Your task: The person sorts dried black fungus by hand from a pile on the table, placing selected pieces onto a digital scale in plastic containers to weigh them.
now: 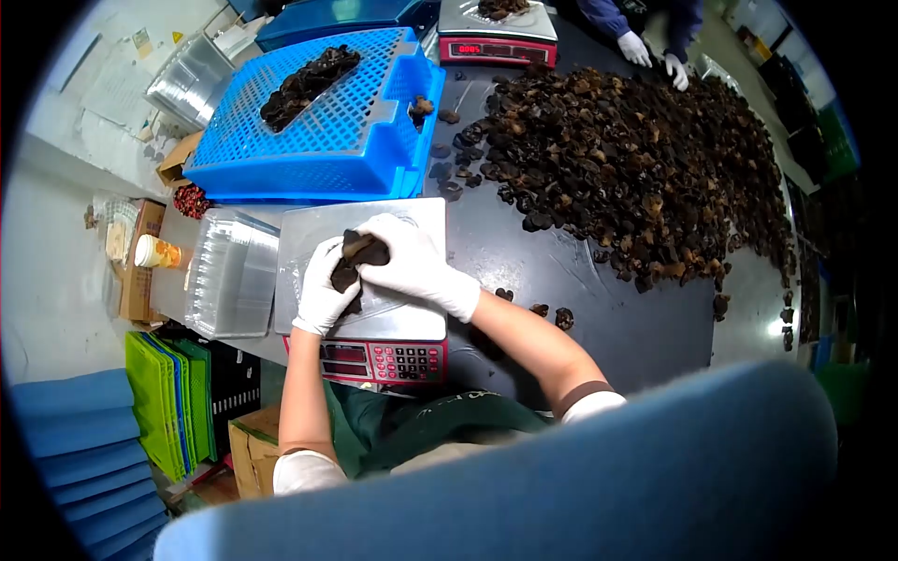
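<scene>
Dark brown wood ear mushrooms point(363, 251) are gathered between my two white-gloved hands, above the steel plate of a digital scale point(426, 313). My left hand point(323, 292) curls around their left side. From the right and top, my right hand point(407, 260) presses its fingers on the same bunch. A clear plastic container seems to lie under them, mostly hidden by the hands. The scale's red front panel, with its keypad, faces me; its reading is too dim to make out.
A big heap of wood ear mushrooms point(627, 178) covers the dark table point(636, 323) to the right. Upside-down blue crates point(281, 178) stand beyond my scale, stacked clear containers point(234, 271) left. A co-worker's gloved hands point(655, 61) are behind the heap, near a second scale point(496, 49).
</scene>
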`<act>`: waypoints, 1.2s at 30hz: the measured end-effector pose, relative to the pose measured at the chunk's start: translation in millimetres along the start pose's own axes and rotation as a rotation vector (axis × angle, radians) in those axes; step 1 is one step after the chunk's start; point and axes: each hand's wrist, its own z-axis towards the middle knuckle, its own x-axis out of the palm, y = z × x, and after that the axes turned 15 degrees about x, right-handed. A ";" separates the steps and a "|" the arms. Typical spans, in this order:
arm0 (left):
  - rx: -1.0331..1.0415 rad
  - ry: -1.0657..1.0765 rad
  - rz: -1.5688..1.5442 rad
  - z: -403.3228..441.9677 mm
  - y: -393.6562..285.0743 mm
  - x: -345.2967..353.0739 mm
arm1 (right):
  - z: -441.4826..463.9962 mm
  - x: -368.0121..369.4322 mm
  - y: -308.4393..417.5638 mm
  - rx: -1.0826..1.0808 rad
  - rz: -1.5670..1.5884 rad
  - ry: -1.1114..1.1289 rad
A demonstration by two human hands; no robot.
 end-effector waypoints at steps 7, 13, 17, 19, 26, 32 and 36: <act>0.040 0.074 0.406 -19.9 -7.9 -41.3 | -15.2 13.9 1.2 -0.084 -0.474 0.043; 0.028 0.193 0.281 -32.3 -3.8 -55.2 | -11.6 -0.6 -15.9 -0.118 -0.349 0.017; 0.038 0.216 0.351 -34.3 8.5 -42.1 | -26.8 18.6 -16.4 -0.276 -0.544 0.046; 0.003 0.145 0.336 -35.8 7.5 -35.0 | -31.2 19.4 -8.9 -0.272 -0.524 0.009; 0.006 -0.037 0.327 -37.7 -33.4 -40.3 | -70.5 -70.5 -49.3 -0.169 -0.227 -0.309; 0.182 0.001 0.138 -19.9 -112.0 5.4 | -210.0 -144.4 -130.2 0.229 -0.556 -0.410; 0.280 0.398 -0.188 -18.0 -147.2 82.4 | -265.9 -143.3 -127.0 0.390 -0.733 -0.200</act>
